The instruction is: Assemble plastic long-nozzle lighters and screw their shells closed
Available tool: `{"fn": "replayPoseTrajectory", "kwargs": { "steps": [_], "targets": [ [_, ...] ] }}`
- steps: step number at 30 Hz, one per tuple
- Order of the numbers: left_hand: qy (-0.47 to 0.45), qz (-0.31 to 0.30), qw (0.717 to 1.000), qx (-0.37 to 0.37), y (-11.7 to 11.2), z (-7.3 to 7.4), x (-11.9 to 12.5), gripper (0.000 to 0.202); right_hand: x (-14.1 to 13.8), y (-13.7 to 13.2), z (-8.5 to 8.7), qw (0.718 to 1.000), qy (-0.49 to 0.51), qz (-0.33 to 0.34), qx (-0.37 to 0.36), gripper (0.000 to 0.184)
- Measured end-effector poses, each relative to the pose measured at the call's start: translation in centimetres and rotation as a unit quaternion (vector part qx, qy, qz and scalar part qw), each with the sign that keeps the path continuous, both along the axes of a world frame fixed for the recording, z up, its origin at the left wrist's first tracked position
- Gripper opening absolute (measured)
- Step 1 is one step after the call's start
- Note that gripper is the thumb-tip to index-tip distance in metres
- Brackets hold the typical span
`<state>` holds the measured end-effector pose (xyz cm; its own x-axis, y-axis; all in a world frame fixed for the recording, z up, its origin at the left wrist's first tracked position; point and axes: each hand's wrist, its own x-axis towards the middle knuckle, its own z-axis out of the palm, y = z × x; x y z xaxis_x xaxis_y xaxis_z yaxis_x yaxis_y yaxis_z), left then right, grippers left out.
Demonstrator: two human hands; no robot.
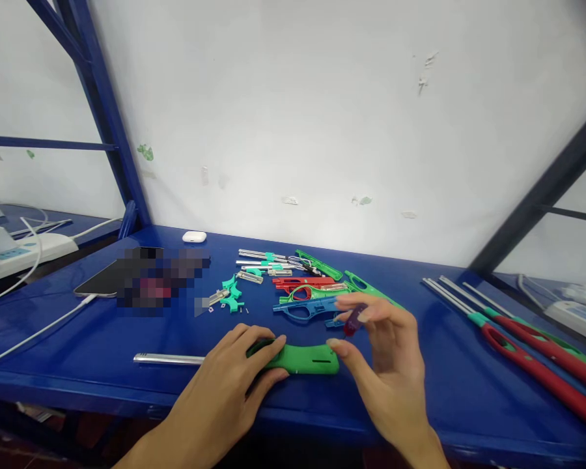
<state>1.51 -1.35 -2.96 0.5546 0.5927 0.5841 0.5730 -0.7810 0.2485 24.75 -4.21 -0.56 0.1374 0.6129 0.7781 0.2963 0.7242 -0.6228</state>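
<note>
A green long-necked gas lighter (pixel 308 359) lies crosswise near the front edge, its metal tube pointing left. My left hand (pixel 239 365) is closed around its trigger end, fingers over the top and thumb below. At the handle's right end is my right hand (pixel 388 352), its thumb tip by the corner of the handle. Its curled fingers hold a small dark purple and red piece (pixel 354 320), whose kind I cannot make out. Just behind lie blue lighter shells (pixel 305 309), red shells (pixel 303 283) and green shells (pixel 320 266).
Metal tubes (pixel 264 265) and turquoise trigger parts (pixel 232 293) lie mid-table. Several lighters (pixel 532 345) lie at the right. A phone (pixel 102 277) with a white cable (pixel 39 331) is at the left, by a blurred patch. A white earbud case (pixel 194 237) sits near the wall.
</note>
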Motion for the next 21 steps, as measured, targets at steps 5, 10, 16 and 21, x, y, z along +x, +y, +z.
{"fn": "replayPoseTrajectory", "kwargs": {
  "steps": [5,10,16,21],
  "targets": [
    [0.003,-0.001,1.0,0.0,0.0,0.13,0.06,0.032,-0.33,0.17,0.13,0.995,0.061,-0.068,0.029,0.028],
    [0.007,-0.004,1.0,0.0,-0.01,0.12,0.05,0.033,-0.01,-0.23,-0.12,0.999,0.001,-0.041,-0.009,0.038],
    [0.011,-0.006,1.0,-0.004,-0.04,0.24,0.04,0.032,0.11,0.03,0.03,0.994,0.008,-0.102,0.028,0.034],
    [0.011,-0.013,1.0,0.004,0.02,0.29,-0.02,0.033,-0.11,-0.2,0.01,0.997,0.011,-0.069,0.013,0.034]
  ]
}}
